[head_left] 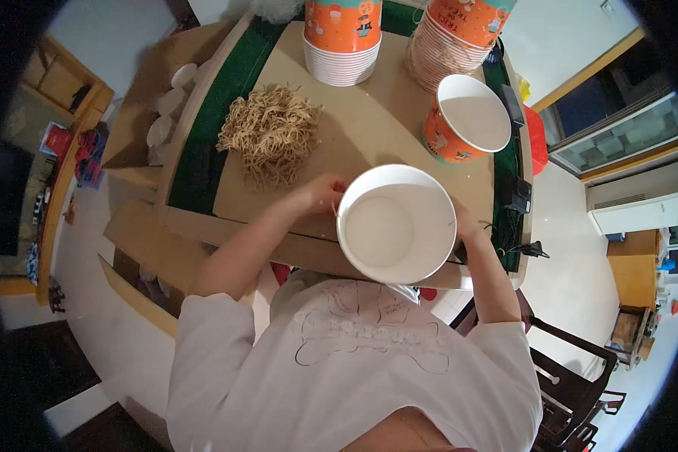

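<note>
A large white paper bowl point(396, 223), empty inside, is held over the near edge of the table between both hands. My left hand point(322, 192) grips its left rim, with a thin strand near the fingers. My right hand point(463, 224) holds the right rim and is mostly hidden behind the bowl. A heap of dry tan noodles point(270, 132) lies on the brown board point(369, 128) to the left, just beyond my left hand.
An orange paper bowl point(467, 117) lies tilted at the right. Two stacks of orange bowls point(343, 38) point(459, 34) stand at the back. A cardboard box of white lids point(166, 113) sits left of the table. A dark chair point(572, 384) is at my right.
</note>
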A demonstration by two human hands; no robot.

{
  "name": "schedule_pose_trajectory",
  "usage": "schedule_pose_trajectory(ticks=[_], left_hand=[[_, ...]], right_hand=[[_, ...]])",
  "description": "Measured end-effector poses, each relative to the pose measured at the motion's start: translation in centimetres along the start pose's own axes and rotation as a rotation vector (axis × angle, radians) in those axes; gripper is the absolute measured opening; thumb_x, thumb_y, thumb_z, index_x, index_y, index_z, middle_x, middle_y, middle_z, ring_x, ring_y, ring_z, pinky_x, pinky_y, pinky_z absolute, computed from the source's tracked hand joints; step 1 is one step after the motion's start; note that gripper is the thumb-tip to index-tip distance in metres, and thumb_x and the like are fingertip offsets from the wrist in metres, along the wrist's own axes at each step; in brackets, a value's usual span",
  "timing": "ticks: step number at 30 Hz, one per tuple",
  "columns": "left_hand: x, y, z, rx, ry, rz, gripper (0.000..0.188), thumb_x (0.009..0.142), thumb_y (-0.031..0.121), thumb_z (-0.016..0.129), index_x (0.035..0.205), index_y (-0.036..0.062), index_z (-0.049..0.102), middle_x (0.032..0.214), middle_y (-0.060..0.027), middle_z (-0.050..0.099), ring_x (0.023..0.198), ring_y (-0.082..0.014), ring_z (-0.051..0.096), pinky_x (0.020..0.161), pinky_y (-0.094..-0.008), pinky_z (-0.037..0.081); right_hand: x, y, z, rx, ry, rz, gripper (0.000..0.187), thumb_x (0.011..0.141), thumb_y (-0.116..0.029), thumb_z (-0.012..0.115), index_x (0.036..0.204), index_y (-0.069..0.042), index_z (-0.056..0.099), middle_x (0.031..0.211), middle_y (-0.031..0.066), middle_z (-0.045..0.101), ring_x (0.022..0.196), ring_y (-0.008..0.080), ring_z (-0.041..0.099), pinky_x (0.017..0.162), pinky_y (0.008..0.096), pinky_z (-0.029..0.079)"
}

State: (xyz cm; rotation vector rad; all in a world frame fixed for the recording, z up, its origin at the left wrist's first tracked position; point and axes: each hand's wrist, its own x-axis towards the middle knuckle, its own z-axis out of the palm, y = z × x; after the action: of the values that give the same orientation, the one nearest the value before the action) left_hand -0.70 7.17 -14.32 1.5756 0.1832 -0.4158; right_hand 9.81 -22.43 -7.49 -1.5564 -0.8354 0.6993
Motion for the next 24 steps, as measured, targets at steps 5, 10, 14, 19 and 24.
schedule_pose_trajectory(ticks=[5, 10, 14, 19, 24], left_hand=[[-3.7, 5.3, 0.6, 0.051, -0.120, -0.271, 0.029, 0.084, 0.019, 0.057, 0.107, 0.0006, 0.059, 0.088, -0.0117, 0.065, 0.072, -0.0213, 0.065, 0.057, -0.0352, 0.057], [-4.9, 7.5, 0.8, -0.001, -0.246, -0.410, 0.031, 0.084, 0.017, 0.055, 0.113, 0.0045, 0.057, 0.093, -0.0104, 0.065, 0.072, -0.0216, 0.066, 0.058, -0.0337, 0.056], [-5.2, 2.2, 1.9, -0.204, -0.346, -0.410, 0.034, 0.085, 0.018, 0.055, 0.116, 0.0031, 0.054, 0.099, -0.0123, 0.063, 0.072, -0.0212, 0.066, 0.061, -0.0347, 0.057], [-5.6, 3.7, 1.3, -0.298, -0.242, -0.479, 0.043, 0.078, 0.017, 0.062, 0.119, 0.0057, 0.056, 0.101, -0.0063, 0.063, 0.085, -0.0172, 0.060, 0.073, -0.0309, 0.051], [-5.2, 21.7, -2.0, 0.361, 0.138, 0.337, 0.049, 0.078, 0.004, 0.060, 0.125, 0.0023, 0.046, 0.118, -0.0064, 0.054, 0.086, -0.0140, 0.060, 0.075, -0.0279, 0.050]], right_hand=[[0.8, -1.2, -0.9, -0.170, -0.190, 0.494, 0.028, 0.085, -0.011, 0.056, 0.111, -0.001, 0.061, 0.088, 0.0055, 0.067, 0.086, 0.0188, 0.063, 0.083, 0.0329, 0.048], [1.6, -4.3, -1.9, 0.119, -0.118, 0.589, 0.028, 0.090, -0.015, 0.048, 0.111, 0.000, 0.060, 0.073, 0.0006, 0.061, 0.061, 0.0090, 0.059, 0.052, 0.0215, 0.048], [-0.9, -1.3, -1.5, -0.160, -0.346, 0.175, 0.054, 0.075, -0.025, 0.072, 0.119, 0.000, 0.055, 0.113, 0.0135, 0.061, 0.104, 0.0207, 0.056, 0.092, 0.0345, 0.044], [-2.7, -5.0, 0.3, -0.055, -0.186, 0.430, 0.055, 0.078, -0.018, 0.070, 0.125, 0.002, 0.050, 0.121, 0.0133, 0.057, 0.110, 0.0189, 0.052, 0.095, 0.0330, 0.041], [3.6, -16.0, -6.0, -0.212, -0.136, 0.204, 0.053, 0.081, 0.001, 0.062, 0.131, -0.001, 0.045, 0.125, 0.0098, 0.054, 0.111, 0.0159, 0.052, 0.097, 0.0310, 0.041]])
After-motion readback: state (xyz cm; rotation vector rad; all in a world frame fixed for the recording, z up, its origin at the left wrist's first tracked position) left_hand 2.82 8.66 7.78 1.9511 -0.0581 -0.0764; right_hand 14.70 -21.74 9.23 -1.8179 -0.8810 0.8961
